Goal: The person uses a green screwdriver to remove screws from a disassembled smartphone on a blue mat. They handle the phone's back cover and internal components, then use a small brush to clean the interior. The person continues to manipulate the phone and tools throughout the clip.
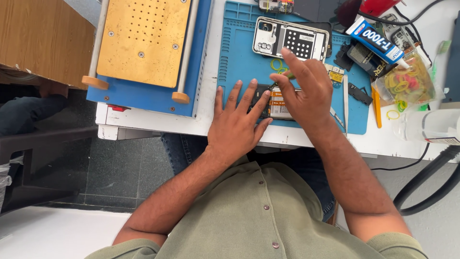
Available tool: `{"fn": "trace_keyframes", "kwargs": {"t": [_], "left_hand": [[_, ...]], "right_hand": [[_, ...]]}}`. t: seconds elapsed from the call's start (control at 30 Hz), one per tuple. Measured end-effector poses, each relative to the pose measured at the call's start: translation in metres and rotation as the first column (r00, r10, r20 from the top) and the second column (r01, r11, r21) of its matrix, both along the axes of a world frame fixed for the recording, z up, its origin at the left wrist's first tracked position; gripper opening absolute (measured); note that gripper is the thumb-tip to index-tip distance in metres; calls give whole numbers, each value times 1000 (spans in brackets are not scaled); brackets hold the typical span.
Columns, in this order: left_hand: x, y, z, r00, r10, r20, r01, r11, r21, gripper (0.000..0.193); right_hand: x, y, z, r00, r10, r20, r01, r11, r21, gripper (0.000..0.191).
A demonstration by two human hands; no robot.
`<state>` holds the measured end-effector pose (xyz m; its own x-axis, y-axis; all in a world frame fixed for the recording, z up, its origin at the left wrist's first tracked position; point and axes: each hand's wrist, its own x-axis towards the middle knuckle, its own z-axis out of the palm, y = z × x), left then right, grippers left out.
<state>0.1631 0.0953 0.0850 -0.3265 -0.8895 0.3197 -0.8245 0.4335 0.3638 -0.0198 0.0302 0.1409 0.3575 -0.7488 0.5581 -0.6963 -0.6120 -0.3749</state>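
Opened phone (274,103) lying low-centre on blue mat (239,62), long axis left-right. Pinned at its left end by flat, spread left hand (238,125); right hand (306,91) directly over it, fingers pinching a small green-tipped tool (288,75).

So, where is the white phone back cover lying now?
In the head view, the white back cover lies at the far edge of the blue mat, just beyond the right hand.

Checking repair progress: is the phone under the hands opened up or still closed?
Opened up. The phone under the left hand shows bare internals and an orange flex strip; a separate white back frame lies farther up the mat.
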Motion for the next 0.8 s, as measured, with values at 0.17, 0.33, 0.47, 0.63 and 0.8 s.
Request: {"fn": "trace_keyframes", "kwargs": {"t": [0.17, 0.33, 0.47, 0.63, 0.8], "left_hand": [[-1, -2, -3, 1000, 0, 22, 0, 1000, 5, 57], [-1, -1, -3, 1000, -4, 27, 4, 1000, 10, 57], [1, 1, -1, 1000, 0, 16, 0, 1000, 3, 57], [1, 1, 2, 1000, -4, -2, 4, 1000, 5, 57], [2, 3, 1, 1000, -6, -9, 6, 1000, -1, 57]], "right_hand": [[3, 2, 0, 930, 81, 360, -189, 941, 279, 55], [1, 6, 3, 994, -39, 105, 22, 987, 158, 53], [1, 8, 5, 995, 39, 97, -53, 988, 148, 50], [4, 9, 5, 983, 108, 147, -123, 987, 99, 52], [3, 10, 4, 999, 6, 44, -11, 995, 96, 57]]}}
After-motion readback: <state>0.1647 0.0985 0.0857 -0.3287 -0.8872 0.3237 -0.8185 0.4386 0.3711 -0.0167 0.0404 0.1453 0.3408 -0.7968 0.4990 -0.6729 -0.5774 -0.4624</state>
